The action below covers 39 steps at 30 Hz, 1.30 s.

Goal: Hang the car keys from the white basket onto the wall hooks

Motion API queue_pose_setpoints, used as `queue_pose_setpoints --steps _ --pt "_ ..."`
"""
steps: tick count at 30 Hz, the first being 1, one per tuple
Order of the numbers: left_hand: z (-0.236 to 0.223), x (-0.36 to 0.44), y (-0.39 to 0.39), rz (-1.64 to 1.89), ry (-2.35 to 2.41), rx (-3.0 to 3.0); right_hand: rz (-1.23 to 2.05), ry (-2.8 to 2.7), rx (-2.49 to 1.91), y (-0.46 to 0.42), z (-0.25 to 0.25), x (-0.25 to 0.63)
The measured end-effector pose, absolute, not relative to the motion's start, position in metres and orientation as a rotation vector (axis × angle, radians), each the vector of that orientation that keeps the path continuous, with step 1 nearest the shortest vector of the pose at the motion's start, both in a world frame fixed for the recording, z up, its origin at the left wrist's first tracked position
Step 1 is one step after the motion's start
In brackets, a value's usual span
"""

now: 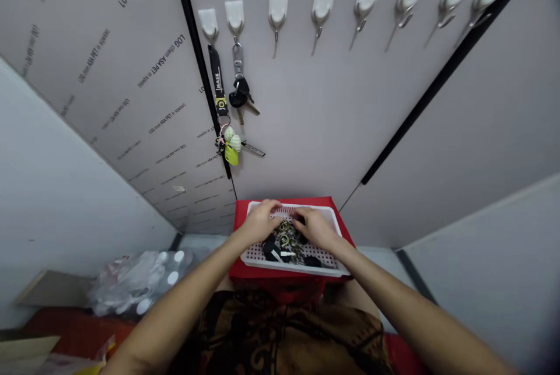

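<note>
A white perforated plastic basket (292, 268) sits on a red box and holds a jumble of keys (294, 249) with dark fobs and yellow-and-black tags. My left hand (262, 222) reaches over its far left side, thumb and index finger apart. Opposite it, my right hand (318, 229) has its fingers curled in over the far part of the pile. Whatever lies between its fingertips is too small to make out. Two key bunches hang on the wall: one on a black strap (217, 80) with a yellow-green charm, the other on a metal clip (237, 60) with black fobs.
Several white adhesive hooks (278, 9) run in a row along the grey panel. The red box (240, 271) stands against this panel, close to my lap. Clear plastic bottles in wrap (144, 279) lie at the lower left, beside a cardboard piece (55, 288).
</note>
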State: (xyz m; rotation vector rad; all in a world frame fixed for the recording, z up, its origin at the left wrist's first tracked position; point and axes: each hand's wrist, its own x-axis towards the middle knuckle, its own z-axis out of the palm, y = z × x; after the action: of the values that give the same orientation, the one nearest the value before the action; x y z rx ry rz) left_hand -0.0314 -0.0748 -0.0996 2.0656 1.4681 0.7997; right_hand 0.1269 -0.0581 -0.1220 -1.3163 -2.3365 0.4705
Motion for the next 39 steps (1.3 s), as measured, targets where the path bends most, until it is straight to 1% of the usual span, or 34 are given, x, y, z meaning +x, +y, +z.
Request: queue_pose_setpoints --steps 2,4,10,12,14,17,21,25,30,33,35,39 --pt "-0.118 -0.029 -0.079 0.607 1.511 2.194 0.405 -2.404 -1.307 -0.063 -0.130 0.130" --pt "-0.130 -0.028 -0.080 0.502 1.547 2.269 0.377 -2.467 -1.294 -0.065 -0.132 0.130" --pt "-0.136 -0.027 -0.078 0.448 1.631 2.169 0.337 -2.580 -1.341 -0.067 -0.127 0.125" --pt "-0.136 -0.027 -0.077 0.514 1.595 2.096 0.324 -2.598 -1.357 -0.067 -0.127 0.125" --pt "-0.136 -0.026 -0.075 0.663 1.542 1.936 0.314 -2.607 -1.358 -0.068 -0.127 0.125" --pt "-0.133 -0.026 -0.071 0.896 1.392 1.478 0.332 -2.585 -1.329 -0.068 -0.128 0.126" --pt "-0.124 -0.027 -0.069 1.050 1.135 0.957 0.400 -2.530 -1.291 -0.068 -0.129 0.128" --pt "-0.118 -0.032 -0.069 1.153 0.986 0.752 0.440 -2.500 -1.248 -0.068 -0.130 0.126" --pt "-0.115 -0.036 -0.070 1.161 0.911 0.699 0.457 -2.514 -1.239 -0.071 -0.130 0.117" --pt "-0.113 -0.037 -0.071 1.169 0.909 0.706 0.652 -2.390 -1.240 -0.072 -0.126 0.114" --pt "-0.113 -0.038 -0.072 1.183 0.932 0.711 0.914 -2.209 -1.197 -0.072 -0.122 0.115" --pt "-0.114 -0.038 -0.073 1.140 0.964 0.774 1.465 -1.646 -1.004 -0.071 -0.111 0.119"
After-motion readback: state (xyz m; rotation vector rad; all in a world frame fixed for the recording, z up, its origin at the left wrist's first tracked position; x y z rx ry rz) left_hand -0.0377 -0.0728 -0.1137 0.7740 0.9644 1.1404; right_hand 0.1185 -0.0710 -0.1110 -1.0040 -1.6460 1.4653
